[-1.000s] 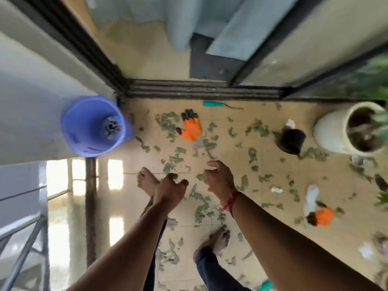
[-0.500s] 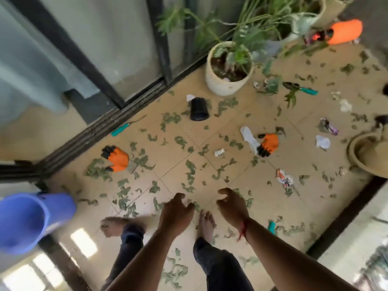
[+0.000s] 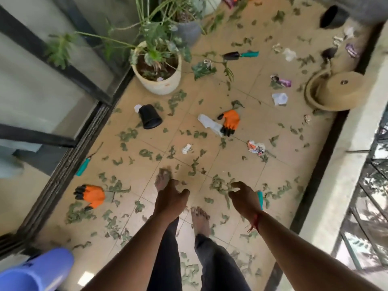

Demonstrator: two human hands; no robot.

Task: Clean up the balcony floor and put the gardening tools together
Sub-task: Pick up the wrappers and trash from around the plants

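Left hand (image 3: 170, 198), right hand (image 3: 245, 200) apparently relaxed.

Lying flat and well apart on the leaf-littered tan floor (image 3: 283, 169): left orange glove (image 3: 93, 195), central orange glove (image 3: 231, 121), teal-handled trowel (image 3: 240, 55) farther off, thin teal-handled tool (image 3: 83, 166) at left edge.

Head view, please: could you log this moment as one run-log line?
left hand: open, empty | right hand: open, empty | door-side orange glove: on floor | far orange glove: on floor | trowel: on floor | leaves: scattered
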